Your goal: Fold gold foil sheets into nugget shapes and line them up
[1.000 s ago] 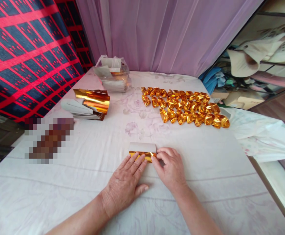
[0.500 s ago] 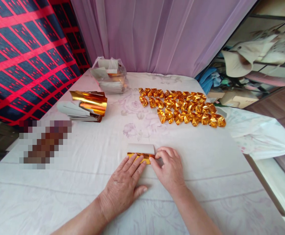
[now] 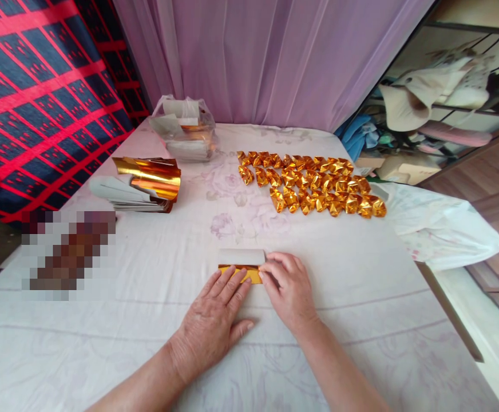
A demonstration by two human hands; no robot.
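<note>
A sheet of gold foil paper (image 3: 253, 277) lies in front of me, its near part folded over with the gold side up. Its far part shows a pale grey back (image 3: 241, 257). My left hand (image 3: 215, 320) rests flat on the folded gold band, fingers stretched out and the thumb apart on the cloth. At the right end of the fold, my right hand (image 3: 290, 289) has its thumb and index finger close together on the paper's edge. The other fingers of that hand are bent. The part of the band under my left fingertips is hidden.
Folded gold foil pieces (image 3: 309, 183) stand in several rows at the back right. A curved stack of foil paper (image 3: 155, 178) lies at the left, with a clear plastic bag of more sheets (image 3: 185, 134) behind it. A blurred-out patch (image 3: 71, 252) covers something at the left edge.
The whole view has shifted slightly. My right index finger has moved in against the fold's right end, beside the thumb. The left hand stays flat on the paper.
</note>
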